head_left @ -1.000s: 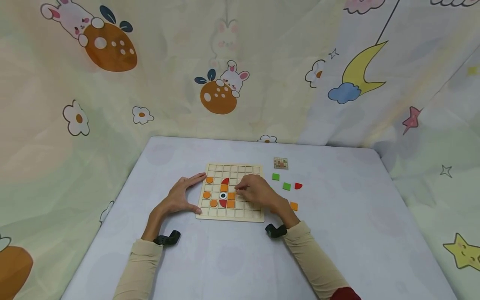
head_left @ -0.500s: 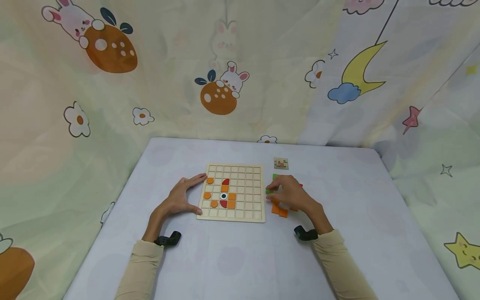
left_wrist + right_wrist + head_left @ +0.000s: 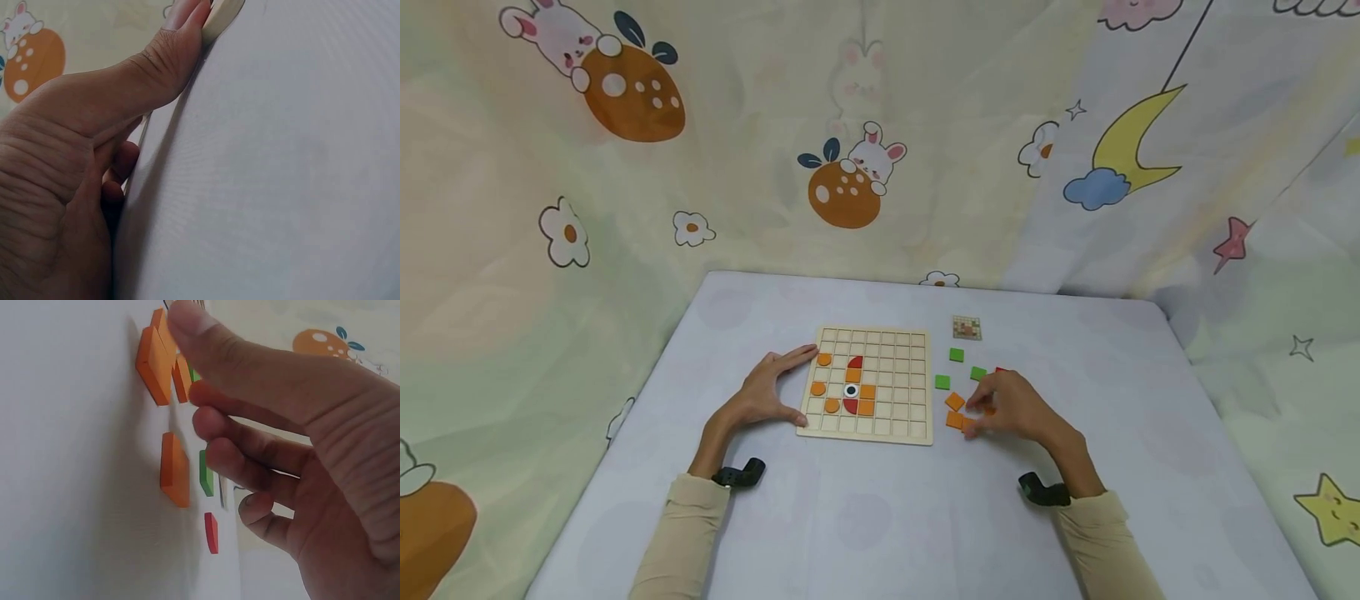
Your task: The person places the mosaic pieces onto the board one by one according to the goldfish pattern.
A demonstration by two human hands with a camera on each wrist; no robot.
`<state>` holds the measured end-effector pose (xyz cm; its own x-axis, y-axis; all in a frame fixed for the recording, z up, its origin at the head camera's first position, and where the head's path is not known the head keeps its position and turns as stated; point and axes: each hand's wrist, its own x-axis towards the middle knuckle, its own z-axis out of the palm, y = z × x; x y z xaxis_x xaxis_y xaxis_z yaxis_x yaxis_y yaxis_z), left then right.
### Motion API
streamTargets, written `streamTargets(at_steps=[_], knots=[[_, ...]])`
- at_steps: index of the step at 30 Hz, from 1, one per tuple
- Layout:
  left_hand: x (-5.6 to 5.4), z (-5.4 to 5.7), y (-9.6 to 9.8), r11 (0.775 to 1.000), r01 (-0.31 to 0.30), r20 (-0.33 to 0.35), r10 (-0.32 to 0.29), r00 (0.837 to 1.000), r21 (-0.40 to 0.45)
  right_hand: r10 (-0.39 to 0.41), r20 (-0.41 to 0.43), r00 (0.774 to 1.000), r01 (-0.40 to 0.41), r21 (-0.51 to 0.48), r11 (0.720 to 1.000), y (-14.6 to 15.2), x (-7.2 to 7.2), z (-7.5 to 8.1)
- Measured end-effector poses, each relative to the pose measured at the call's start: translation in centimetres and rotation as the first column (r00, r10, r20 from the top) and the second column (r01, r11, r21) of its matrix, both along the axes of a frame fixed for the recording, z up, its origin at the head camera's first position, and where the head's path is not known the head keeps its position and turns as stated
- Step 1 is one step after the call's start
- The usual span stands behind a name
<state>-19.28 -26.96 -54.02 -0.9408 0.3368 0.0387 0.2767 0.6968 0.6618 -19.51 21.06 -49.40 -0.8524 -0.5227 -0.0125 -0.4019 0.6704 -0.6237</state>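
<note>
The left hand (image 3: 766,389) spreads its thumb and fingers along the left edge of a wooden grid board (image 3: 898,392). In the left wrist view its thumb (image 3: 169,59) lies at the board's rounded corner (image 3: 220,20). Set on the grid are orange discs (image 3: 824,360), red quarter-round pieces (image 3: 855,362), orange squares (image 3: 868,392) and a white eye piece (image 3: 851,390). Right of the board, the right hand (image 3: 1021,408) hovers over loose orange square tiles (image 3: 955,402). Its thumb and fingertips are parted, close to orange tiles (image 3: 155,365), with nothing visible between them.
Loose green squares (image 3: 957,355) lie beyond the right hand, with a red quarter-round piece (image 3: 212,533) partly behind it. A small patterned card (image 3: 967,327) is at the board's far right. A white cloth (image 3: 850,517) covers the table; a printed curtain (image 3: 737,150) hangs behind.
The right hand has moved off the grid, rightward past the green squares, to the loose orange tiles. The left hand keeps its place at the board's edge.
</note>
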Motion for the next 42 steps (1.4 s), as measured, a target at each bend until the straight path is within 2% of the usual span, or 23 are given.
streamTargets(at_steps=[5,13,20,26,33,36,42], knots=[[-0.1,0.0,-0.1,1.0,0.003,-0.008,-0.003,1.0,0.0,0.002,0.063,0.998,-0.002,0.006,1.0,0.1,0.6,0.0],[0.0,0.0,0.0,1.0,0.005,-0.012,-0.005,1.0,-0.001,0.05,0.023,0.998,-0.051,0.039,0.998,0.1,0.7,0.1],[0.0,0.1,0.0,1.0,-0.003,0.003,0.004,1.0,-0.02,0.057,-0.001,0.998,-0.057,0.058,0.997,0.2,0.4,1.1],[0.1,0.2,0.0,1.0,-0.001,-0.009,0.0,1.0,-0.021,0.057,-0.062,0.996,-0.056,0.008,0.998,-0.4,-0.2,1.4],[0.1,0.2,0.0,1.0,-0.003,-0.01,0.003,1.0,-0.014,0.071,-0.133,0.989,-0.08,-0.058,0.995,-2.1,-1.2,0.7],[0.1,0.2,-0.1,1.0,-0.001,-0.015,0.001,1.0,-0.015,0.063,-0.127,0.99,-0.078,-0.114,0.99,-3.2,-1.6,0.3],[0.2,0.2,0.0,1.0,0.001,-0.007,-0.001,1.0,-0.002,0.059,-0.064,0.996,-0.072,-0.225,0.972,-5.3,-2.4,-0.3]])
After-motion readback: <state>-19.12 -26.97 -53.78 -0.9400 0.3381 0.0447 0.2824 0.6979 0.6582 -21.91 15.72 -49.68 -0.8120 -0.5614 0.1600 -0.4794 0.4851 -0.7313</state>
